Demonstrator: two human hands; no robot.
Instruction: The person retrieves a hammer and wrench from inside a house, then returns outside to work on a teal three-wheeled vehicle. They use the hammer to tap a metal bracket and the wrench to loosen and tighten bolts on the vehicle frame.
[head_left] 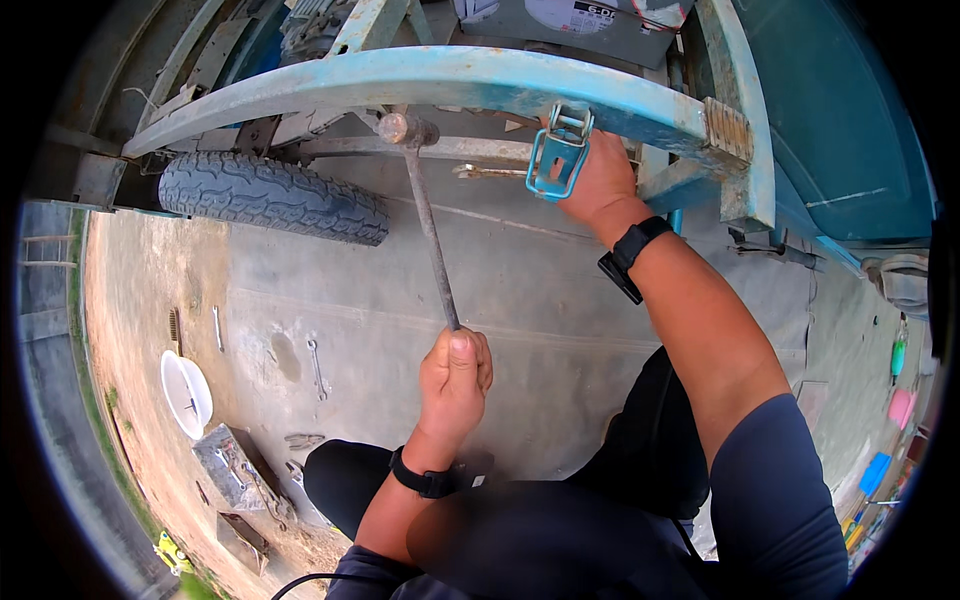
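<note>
Your left hand [453,383] clenches a hammer [425,205] handle, its head against the blue frame [420,78]; your right hand [600,180] presses a latch [558,153] there.

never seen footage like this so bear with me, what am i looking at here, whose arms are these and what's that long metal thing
This is one picture from a wide camera worn on a person's head, looking down, so the edges bend and the arms coming up from below are the wearer's own. The left hand grips the handle end of a hammer, whose head is raised against a worn blue metal frame. The right hand reaches up to the frame, by a blue metal latch; both wrists wear black bands. A black tyre sits under the frame. On the concrete ground lie wrenches, a white bowl and a metal toolbox.
</note>
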